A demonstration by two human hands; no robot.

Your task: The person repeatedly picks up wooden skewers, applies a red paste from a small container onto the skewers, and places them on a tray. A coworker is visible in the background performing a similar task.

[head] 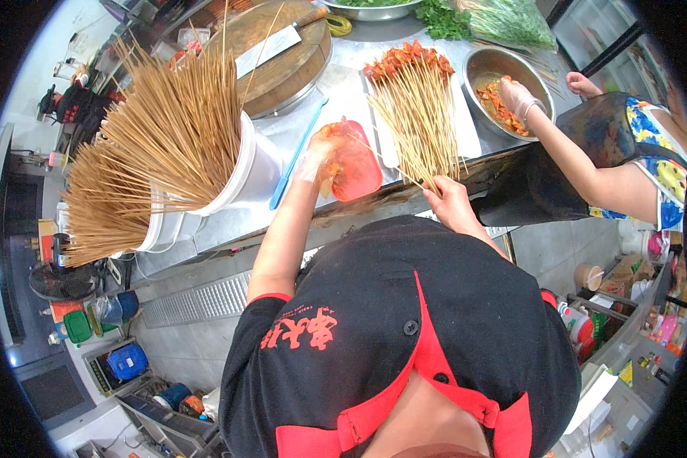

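My left hand (324, 150), in a clear plastic glove smeared with orange marinade, is over the left side of a red plastic tray (359, 166); a thin skewer runs from it towards my right hand. Whether its fingers grip meat is hard to see. My right hand (447, 197) is bare and pinches the lower end of a bamboo skewer (398, 169) at the counter's front edge. Beyond it, many skewers with marinated meat (409, 60) at their far ends lie side by side on a white tray (468, 129). A blue stick-like tool (299, 154) lies left of my left hand.
White buckets (252, 160) packed with bamboo skewers (172, 126) stand at left. Behind them are a round wooden chopping board (289, 74) and a cleaver (268, 50). At right, a co-worker's gloved hand (518, 100) reaches into a steel bowl (475, 63) of marinated meat. Leafy greens (443, 20) lie behind.
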